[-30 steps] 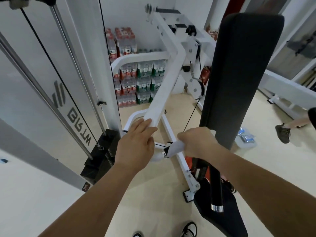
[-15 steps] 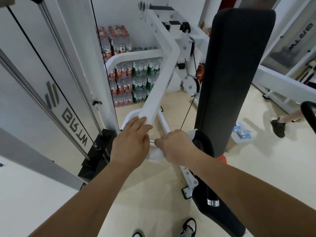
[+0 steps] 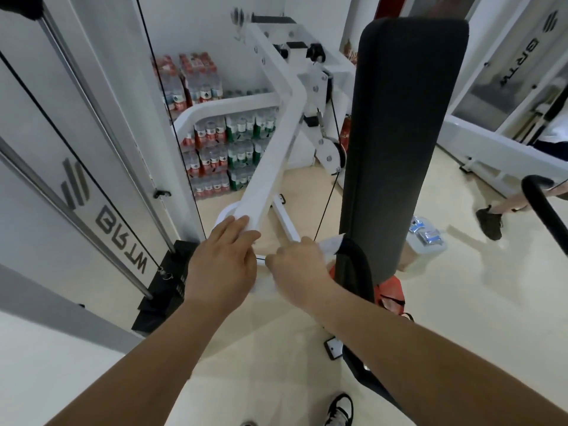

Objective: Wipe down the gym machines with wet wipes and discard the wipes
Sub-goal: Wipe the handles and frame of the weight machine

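A white gym machine arm (image 3: 273, 155) slopes down toward me beside a tall black back pad (image 3: 399, 142). My left hand (image 3: 222, 264) rests on the arm's lower end, fingers extended over the white bar. My right hand (image 3: 299, 269) grips a white wet wipe (image 3: 330, 245), whose corner sticks out near the black handle (image 3: 358, 265) at the pad's base. Another bit of wipe shows below my right hand, close to the left hand.
A weight stack with cables (image 3: 159, 287) stands at the left. Packs of bottled water (image 3: 221, 149) are stacked against the back wall. A packet of wipes (image 3: 425, 233) lies on the floor right of the pad. Another person's foot (image 3: 488, 221) is at the right.
My right hand with the wipe has moved left from the pad's base toward my left hand. The left hand has stayed on the white arm.
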Motion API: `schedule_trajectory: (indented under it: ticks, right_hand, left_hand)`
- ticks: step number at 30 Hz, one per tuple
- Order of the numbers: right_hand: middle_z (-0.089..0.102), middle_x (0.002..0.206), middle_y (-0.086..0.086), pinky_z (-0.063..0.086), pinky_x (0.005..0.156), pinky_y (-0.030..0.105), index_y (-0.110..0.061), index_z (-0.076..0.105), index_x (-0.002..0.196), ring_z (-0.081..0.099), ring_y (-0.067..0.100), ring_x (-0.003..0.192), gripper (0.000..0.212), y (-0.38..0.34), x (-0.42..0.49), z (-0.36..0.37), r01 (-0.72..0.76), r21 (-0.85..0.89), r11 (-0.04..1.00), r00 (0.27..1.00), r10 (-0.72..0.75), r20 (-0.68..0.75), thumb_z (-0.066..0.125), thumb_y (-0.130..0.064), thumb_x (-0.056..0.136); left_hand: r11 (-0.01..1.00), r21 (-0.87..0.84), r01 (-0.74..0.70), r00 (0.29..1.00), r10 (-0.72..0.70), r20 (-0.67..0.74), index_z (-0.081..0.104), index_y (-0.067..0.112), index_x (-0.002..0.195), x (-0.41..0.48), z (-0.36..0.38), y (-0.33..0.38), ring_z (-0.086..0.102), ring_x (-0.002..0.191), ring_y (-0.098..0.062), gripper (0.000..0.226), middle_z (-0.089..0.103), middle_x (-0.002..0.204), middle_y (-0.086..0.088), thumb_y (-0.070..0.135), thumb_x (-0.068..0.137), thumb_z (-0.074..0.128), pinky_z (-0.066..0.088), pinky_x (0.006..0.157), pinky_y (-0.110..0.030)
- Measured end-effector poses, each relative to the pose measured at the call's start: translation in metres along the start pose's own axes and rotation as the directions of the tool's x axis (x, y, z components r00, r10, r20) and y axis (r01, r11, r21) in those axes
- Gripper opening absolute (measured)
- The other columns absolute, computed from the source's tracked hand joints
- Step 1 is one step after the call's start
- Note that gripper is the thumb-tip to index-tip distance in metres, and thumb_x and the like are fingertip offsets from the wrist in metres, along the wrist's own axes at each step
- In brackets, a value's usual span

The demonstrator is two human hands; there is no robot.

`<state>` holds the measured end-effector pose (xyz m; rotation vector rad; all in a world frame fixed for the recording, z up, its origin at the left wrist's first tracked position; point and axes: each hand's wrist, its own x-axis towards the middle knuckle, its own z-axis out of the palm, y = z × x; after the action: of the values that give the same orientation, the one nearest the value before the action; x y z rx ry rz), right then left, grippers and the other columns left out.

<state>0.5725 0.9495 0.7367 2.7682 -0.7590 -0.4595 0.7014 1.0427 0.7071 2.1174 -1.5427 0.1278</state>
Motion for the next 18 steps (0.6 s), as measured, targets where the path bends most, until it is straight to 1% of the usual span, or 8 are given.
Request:
schedule_trajectory:
  ticks: [1, 3, 5, 7, 9, 12, 16, 18]
  right_hand:
    - [0.045, 0.073, -0.005, 0.032, 0.074, 0.036, -0.025, 0.064, 0.104, 0.046, 0.022, 0.075, 0.012, -0.01, -0.001, 0.001, 0.073, 0.001, 0.997, 0.996, -0.073, -0.053, 0.056, -0.02, 0.096]
    - [0.054, 0.082, -0.004, 0.033, 0.074, 0.036, -0.026, 0.063, 0.11, 0.052, 0.023, 0.079, 0.017, -0.009, -0.006, 0.002, 0.16, 0.035, 0.987, 0.984, -0.157, -0.084, 0.056, -0.019, 0.096]
    - [0.062, 0.096, -0.002, 0.037, 0.076, 0.037, -0.025, 0.06, 0.116, 0.06, 0.025, 0.092, 0.021, 0.015, -0.005, 0.005, 0.137, 0.077, 0.988, 0.988, -0.131, -0.079, 0.058, -0.021, 0.095]
    - [0.058, 0.096, -0.002, 0.041, 0.077, 0.037, -0.025, 0.058, 0.116, 0.06, 0.025, 0.094, 0.023, 0.053, -0.011, 0.008, -0.018, 0.143, 0.989, 1.0, 0.021, -0.021, 0.06, -0.02, 0.094]
    - [0.057, 0.093, -0.003, 0.047, 0.074, 0.036, -0.026, 0.058, 0.113, 0.062, 0.023, 0.09, 0.02, 0.085, -0.022, 0.015, -0.241, 0.307, 0.921, 0.97, 0.231, 0.068, 0.059, -0.02, 0.094]
    - [0.058, 0.091, 0.0, 0.052, 0.072, 0.035, -0.022, 0.058, 0.115, 0.061, 0.021, 0.083, 0.021, 0.091, -0.033, 0.026, -0.405, 0.465, 0.787, 0.91, 0.397, 0.12, 0.056, -0.015, 0.095]
    - [0.04, 0.078, 0.0, 0.043, 0.069, 0.036, -0.013, 0.052, 0.116, 0.051, 0.024, 0.079, 0.028, 0.078, -0.028, 0.028, -0.454, 0.416, 0.788, 0.886, 0.449, 0.116, 0.061, -0.004, 0.091]
    - [0.043, 0.083, 0.001, 0.039, 0.07, 0.037, -0.011, 0.055, 0.117, 0.048, 0.024, 0.081, 0.029, 0.07, -0.016, 0.022, -0.455, 0.356, 0.817, 0.889, 0.442, 0.121, 0.064, -0.005, 0.089]
  left_hand:
    - [1.0, 0.01, -0.01, 1.0, 0.01, 0.005, 0.07, 0.023, 0.122, 0.0, -0.001, 0.0, 0.044, 0.142, -0.023, 0.031, 0.057, 0.146, 0.0, 0.021, 0.097, 0.051, 0.05, 0.102, -0.044]
    - [0.997, 0.061, -0.043, 0.999, 0.042, 0.024, 0.068, 0.022, 0.123, 0.001, -0.003, -0.001, 0.045, 0.141, -0.026, 0.034, 0.057, 0.146, -0.003, 0.024, 0.096, 0.046, 0.048, 0.103, -0.045]
    - [0.982, 0.169, -0.084, 0.996, 0.076, 0.057, 0.068, 0.018, 0.122, 0.001, -0.002, -0.001, 0.048, 0.137, -0.032, 0.032, 0.058, 0.144, -0.009, 0.021, 0.094, 0.051, 0.045, 0.105, -0.049]
    - [0.938, 0.318, -0.138, 0.987, 0.102, 0.127, 0.068, 0.011, 0.117, 0.005, -0.001, 0.004, 0.049, 0.132, -0.04, 0.031, 0.058, 0.137, -0.018, 0.012, 0.086, 0.065, 0.041, 0.109, -0.055]
    - [0.882, 0.422, -0.209, 0.968, 0.127, 0.215, 0.068, 0.005, 0.106, 0.012, -0.001, 0.011, 0.05, 0.124, -0.045, 0.031, 0.058, 0.125, -0.025, 0.009, 0.076, 0.072, 0.036, 0.112, -0.059]
    - [0.891, 0.381, -0.247, 0.962, 0.177, 0.21, 0.07, 0.001, 0.094, 0.022, 0.003, 0.016, 0.05, 0.113, -0.046, 0.031, 0.056, 0.111, -0.026, 0.004, 0.065, 0.079, 0.043, 0.105, -0.06]
    - [0.899, 0.281, -0.335, 0.93, 0.269, 0.249, 0.073, 0.002, 0.103, 0.026, 0.021, 0.006, 0.049, 0.126, -0.047, 0.05, 0.06, 0.125, -0.025, 0.012, 0.057, 0.09, 0.043, 0.108, -0.057]
    - [0.922, 0.22, -0.319, 0.932, 0.262, 0.252, 0.073, 0.002, 0.104, 0.028, 0.025, 0.002, 0.049, 0.13, -0.044, 0.052, 0.064, 0.125, -0.022, 0.012, 0.056, 0.091, 0.045, 0.107, -0.054]
